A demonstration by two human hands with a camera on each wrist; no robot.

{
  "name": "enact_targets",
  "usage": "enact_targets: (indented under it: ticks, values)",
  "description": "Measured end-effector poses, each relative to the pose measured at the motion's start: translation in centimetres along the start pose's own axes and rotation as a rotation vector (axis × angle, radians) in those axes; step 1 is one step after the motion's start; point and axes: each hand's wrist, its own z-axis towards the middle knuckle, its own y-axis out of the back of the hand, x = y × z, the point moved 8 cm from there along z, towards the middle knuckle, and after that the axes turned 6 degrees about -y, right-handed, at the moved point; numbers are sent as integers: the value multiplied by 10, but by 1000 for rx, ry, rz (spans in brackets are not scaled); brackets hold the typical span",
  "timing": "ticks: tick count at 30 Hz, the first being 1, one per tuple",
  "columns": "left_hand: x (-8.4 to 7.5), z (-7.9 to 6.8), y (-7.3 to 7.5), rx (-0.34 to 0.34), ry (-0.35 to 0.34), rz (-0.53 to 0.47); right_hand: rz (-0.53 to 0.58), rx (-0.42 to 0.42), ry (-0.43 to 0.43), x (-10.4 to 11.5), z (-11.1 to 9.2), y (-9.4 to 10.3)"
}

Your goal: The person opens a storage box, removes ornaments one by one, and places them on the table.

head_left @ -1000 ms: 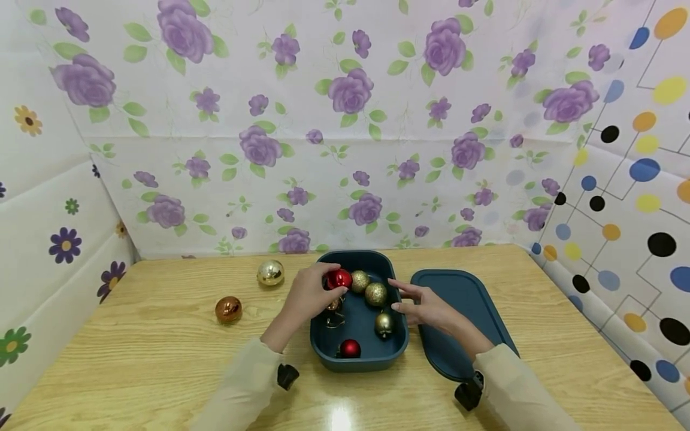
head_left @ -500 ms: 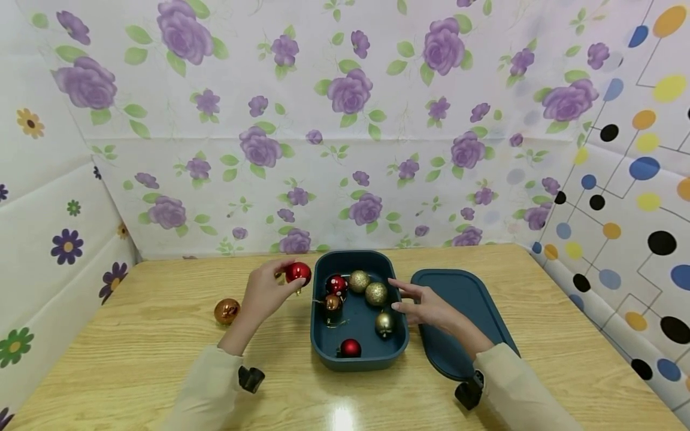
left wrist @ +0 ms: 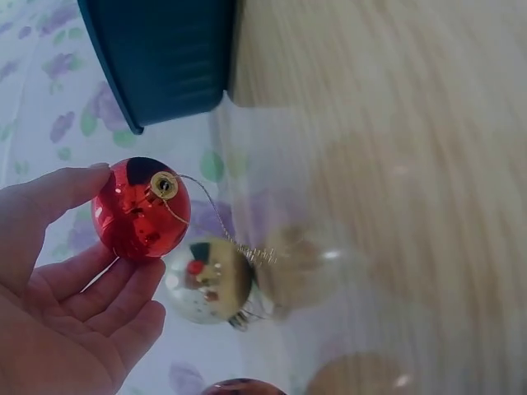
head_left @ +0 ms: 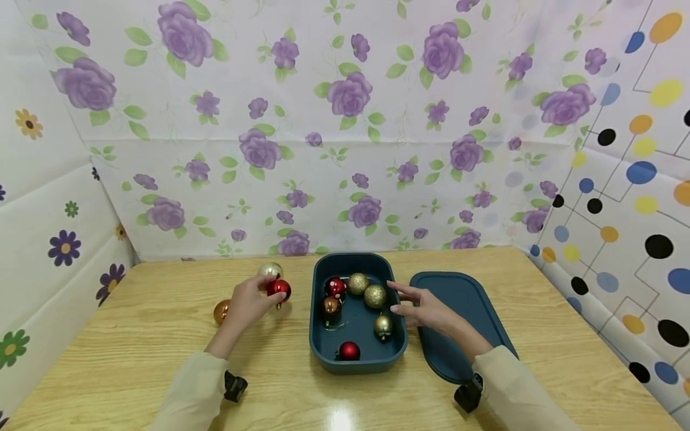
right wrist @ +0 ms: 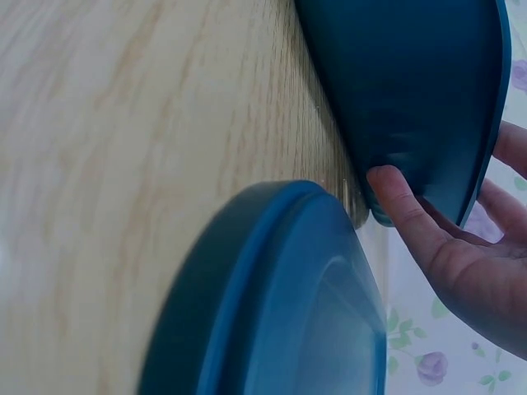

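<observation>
Pale wood-grain bench (head_left: 135, 359), dark blue box (head_left: 362, 333) on it, lid (head_left: 471, 302) at three o'clock. The right hand (head_left: 423, 307), fingers loosely spread, touches the box's side; over at nine o'clock, the left hand (head_left: 249, 304) pinches a glossy red bauble (left wrist: 138, 216).

Shows glossy red on the held bauble (head_left: 280, 291), pale gold on the bauble behind it (head_left: 271, 269), copper on the leftmost bauble (head_left: 220, 312) — dark teal-blue on box (head_left: 361, 335) and lid (head_left: 463, 293). Has glittery gold on speckled baubles (head_left: 375, 296), beige on sleeves (head_left: 191, 386), pale wood grain on the table (head_left: 118, 335). Carries purple roses with green leaves on the white back cloth (head_left: 334, 167), purple, green and orange flowers on the left cloth (head_left: 48, 197) — blue, black, yellow, orange dots on the right cloth (head_left: 625, 227).
</observation>
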Motion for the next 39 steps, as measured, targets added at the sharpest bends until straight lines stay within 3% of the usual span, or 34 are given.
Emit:
enact_targets:
  ticks: [14,39]
  values:
    - [21,1,-15,96,42,45,-16,5,2,-2,0,-4]
    - [16,4,-17,125,47,66,7,6,8,1,0,0]
